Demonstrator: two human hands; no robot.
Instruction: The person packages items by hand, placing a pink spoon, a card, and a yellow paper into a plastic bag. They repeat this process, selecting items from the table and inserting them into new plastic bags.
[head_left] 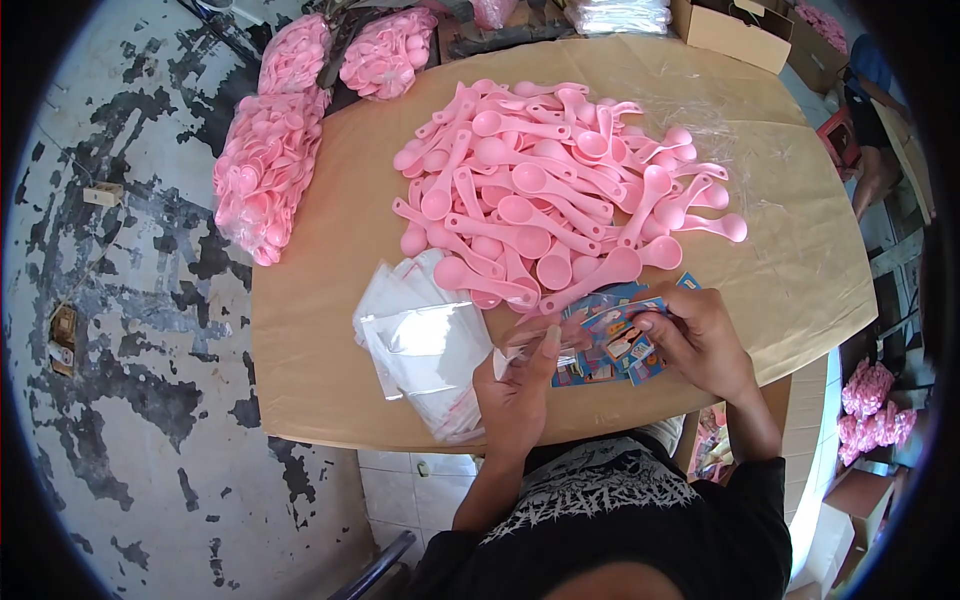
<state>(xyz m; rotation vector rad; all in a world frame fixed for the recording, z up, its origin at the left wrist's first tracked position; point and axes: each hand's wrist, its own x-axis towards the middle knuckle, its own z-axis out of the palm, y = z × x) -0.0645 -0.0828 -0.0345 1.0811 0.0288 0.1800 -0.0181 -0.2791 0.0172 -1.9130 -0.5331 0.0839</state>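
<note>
Near the front edge of the brown table, my left hand (pixel 518 395) is closed on a clear plastic bag (pixel 530 340), thumb up. My right hand (pixel 705 345) pinches a small blue printed card (pixel 625 318) close to the bag's right side. More blue cards (pixel 600 370) lie under and between the hands. To the left rests a stack of clear flat bags (pixel 425 345). A large heap of pink measuring spoons (pixel 550 190) lies just beyond the hands. Whether the card touches the bag is hard to tell.
Filled bags of pink spoons (pixel 268 170) sit at the table's left edge, others at the back left. An open cardboard box (pixel 735 40) stands at the back right. Another person's leg (pixel 876 175) shows at far right, with pink bundles (pixel 875 415) lower down.
</note>
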